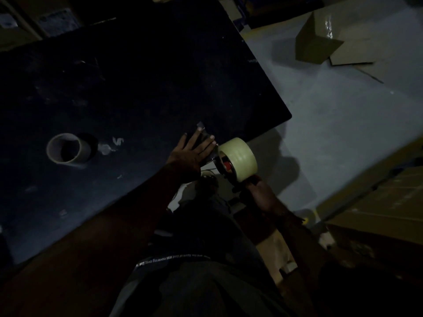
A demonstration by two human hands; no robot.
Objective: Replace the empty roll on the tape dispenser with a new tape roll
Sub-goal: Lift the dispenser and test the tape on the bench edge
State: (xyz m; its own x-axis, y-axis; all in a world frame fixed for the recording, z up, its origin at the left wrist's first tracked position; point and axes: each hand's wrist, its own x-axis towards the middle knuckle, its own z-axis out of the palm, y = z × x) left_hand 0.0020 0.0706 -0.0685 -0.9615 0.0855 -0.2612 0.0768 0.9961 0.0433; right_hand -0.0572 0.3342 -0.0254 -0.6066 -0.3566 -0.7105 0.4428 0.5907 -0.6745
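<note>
A glossy, pale new tape roll [238,157] sits on the tape dispenser [225,167], just off the matte black bench [114,88] edge. The right hand [258,191] grips its handle, fingers wrapped shut. The left hand [192,154] lies flat, fingers spread, pressing a shiny clear tape strip [202,130] onto the bench. The empty cardboard core [68,151], a short tube, lies well apart.

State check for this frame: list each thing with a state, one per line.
new tape roll: full, mounted on the dispenser
empty roll: bare core, lying on the table
left hand: flat, pressing the tape end to the table
right hand: gripping the dispenser handle
cardboard box: on the floor
</note>
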